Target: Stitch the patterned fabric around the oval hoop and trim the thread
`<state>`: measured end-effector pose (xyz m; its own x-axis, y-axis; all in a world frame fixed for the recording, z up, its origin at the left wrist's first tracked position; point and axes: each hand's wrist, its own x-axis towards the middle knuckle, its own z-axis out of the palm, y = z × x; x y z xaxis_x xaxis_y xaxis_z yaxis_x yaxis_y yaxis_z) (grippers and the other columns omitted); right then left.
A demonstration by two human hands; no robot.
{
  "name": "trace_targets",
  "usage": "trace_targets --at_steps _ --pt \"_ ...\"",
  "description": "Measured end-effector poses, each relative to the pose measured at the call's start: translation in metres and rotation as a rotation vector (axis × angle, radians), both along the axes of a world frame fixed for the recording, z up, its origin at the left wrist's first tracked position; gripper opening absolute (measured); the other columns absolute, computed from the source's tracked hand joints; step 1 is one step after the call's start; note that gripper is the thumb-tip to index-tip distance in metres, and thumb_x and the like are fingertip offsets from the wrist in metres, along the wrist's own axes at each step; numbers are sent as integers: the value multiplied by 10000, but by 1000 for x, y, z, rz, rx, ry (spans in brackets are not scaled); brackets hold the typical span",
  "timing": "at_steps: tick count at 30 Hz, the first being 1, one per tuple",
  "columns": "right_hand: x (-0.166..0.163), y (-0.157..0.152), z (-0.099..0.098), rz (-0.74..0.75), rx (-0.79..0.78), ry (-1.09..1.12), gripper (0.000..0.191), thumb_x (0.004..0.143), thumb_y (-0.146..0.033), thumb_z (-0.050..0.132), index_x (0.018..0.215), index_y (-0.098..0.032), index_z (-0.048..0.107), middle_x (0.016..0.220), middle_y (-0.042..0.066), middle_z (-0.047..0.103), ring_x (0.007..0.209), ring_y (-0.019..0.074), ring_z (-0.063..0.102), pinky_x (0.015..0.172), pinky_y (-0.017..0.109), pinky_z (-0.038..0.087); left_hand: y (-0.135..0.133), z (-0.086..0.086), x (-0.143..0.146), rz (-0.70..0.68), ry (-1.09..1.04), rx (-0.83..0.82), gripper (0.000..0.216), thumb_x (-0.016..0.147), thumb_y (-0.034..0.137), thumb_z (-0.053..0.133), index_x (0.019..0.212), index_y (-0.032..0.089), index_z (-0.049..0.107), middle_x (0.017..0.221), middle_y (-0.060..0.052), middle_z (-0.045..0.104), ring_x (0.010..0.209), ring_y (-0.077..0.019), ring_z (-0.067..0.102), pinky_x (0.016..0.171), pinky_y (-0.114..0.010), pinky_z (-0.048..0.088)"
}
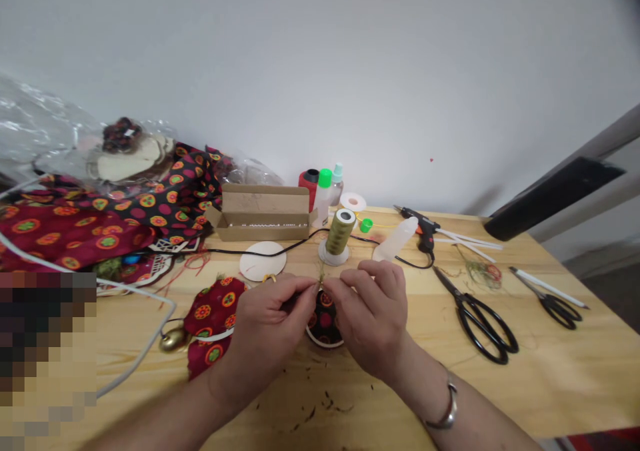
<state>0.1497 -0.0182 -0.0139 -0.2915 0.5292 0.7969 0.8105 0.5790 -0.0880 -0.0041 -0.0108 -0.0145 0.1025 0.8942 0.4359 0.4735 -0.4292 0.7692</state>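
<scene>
My left hand point(270, 318) and my right hand point(373, 311) meet above a small round piece covered in dark patterned fabric point(325, 324) that lies on the wooden table point(550, 384). Both hands pinch a thin olive-green thread point(320, 279) between thumb and fingers, just over the piece. The thread seems to lead back to the olive thread spool point(340, 234) standing upright just behind the hands. A metal bangle sits on my right wrist.
Black scissors point(480, 321) lie to the right, smaller scissors point(553, 301) further right. A glue gun point(425, 228), white bottle point(397, 239), cardboard box point(263, 214), white disc point(263, 261) and bottles stand behind. Red patterned fabric point(75, 228) and plastic bags pile at left.
</scene>
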Motion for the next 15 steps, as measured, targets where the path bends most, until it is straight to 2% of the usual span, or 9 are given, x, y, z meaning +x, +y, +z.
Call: trace_targets --at_steps 5,10,15 --pt "0 -2 2 -10 12 -84 111 820 -117 537 877 -148 627 762 36 647 807 195 495 730 378 339 -1 1 0 4 7 -7 114 761 166 605 753 190 716 686 7 726 610 -123 656 560 -173 491" --pt "-2 1 -3 -25 -11 -35 53 801 -134 592 843 -158 613 764 30 639 803 190 492 743 366 355 0 2 0 0 3 0 120 760 161 595 747 184 713 672 7 723 583 -120 648 550 -178 493" --pt "-3 4 -7 -6 -50 41 43 824 -145 569 801 -162 601 746 42 629 769 184 480 722 351 384 -1 3 1 -3 -4 -3 130 762 165 587 748 188 714 675 8 724 588 -127 651 552 -189 497"
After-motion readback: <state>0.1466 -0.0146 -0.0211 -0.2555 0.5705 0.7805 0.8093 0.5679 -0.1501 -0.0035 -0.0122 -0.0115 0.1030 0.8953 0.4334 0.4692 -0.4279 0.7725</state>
